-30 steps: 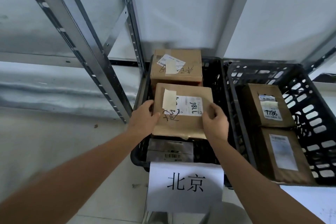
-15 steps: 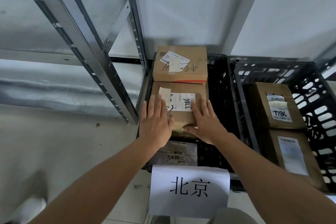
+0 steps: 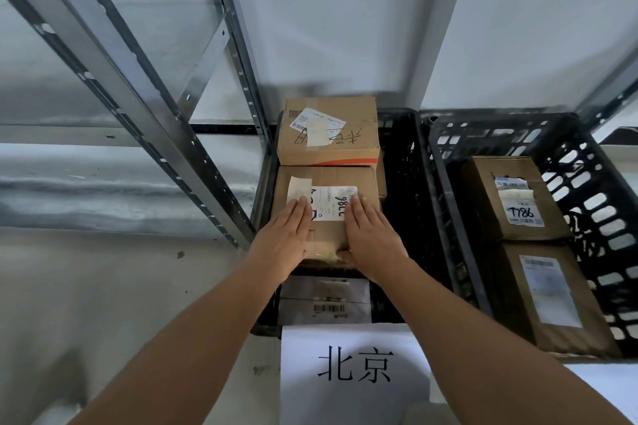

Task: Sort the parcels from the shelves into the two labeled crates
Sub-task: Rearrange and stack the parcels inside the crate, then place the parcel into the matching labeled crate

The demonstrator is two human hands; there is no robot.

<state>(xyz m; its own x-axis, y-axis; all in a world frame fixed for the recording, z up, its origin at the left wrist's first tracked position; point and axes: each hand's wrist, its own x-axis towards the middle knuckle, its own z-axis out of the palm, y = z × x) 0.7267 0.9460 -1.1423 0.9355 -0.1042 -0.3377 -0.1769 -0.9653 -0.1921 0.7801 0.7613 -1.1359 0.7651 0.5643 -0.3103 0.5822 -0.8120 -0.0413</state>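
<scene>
Both hands flat on top of the middle box (image 3: 328, 210) in the left crate (image 3: 402, 183). Left hand (image 3: 283, 241): fingers straight and held together, tips at the tape strip and the left edge of the white label (image 3: 333, 205) marked "98LL" as it reads from here. Right hand (image 3: 371, 238): fingers straight, together, tips on the label's right corner; thumb wraps the box's near edge. Neither hand curls round the box, just palms pressing down on its lid.

Middle box sits inside the left crate, touching the rear box (image 3: 328, 134) behind it, which stands higher and carries a barcode sticker, tape and handwriting. In front of the middle box, lower down, a grey parcel (image 3: 324, 300) with a barcode, partly hidden under the wrists. Right part of the left crate shows dark; contents there, cannot tell.

White paper sign (image 3: 352, 373) with "北京" hangs on the left crate's near wall.

Right crate (image 3: 587, 183) just beside the left one, walls touching or nearly. Two brown boxes in it, end to end: far box (image 3: 511, 197) with label "T786", near box (image 3: 552, 300) with a plain white label. Its sign is cut off at the frame's lower right.

Metal shelf uprights (image 3: 138, 107) to the left, floor below, white wall behind.
</scene>
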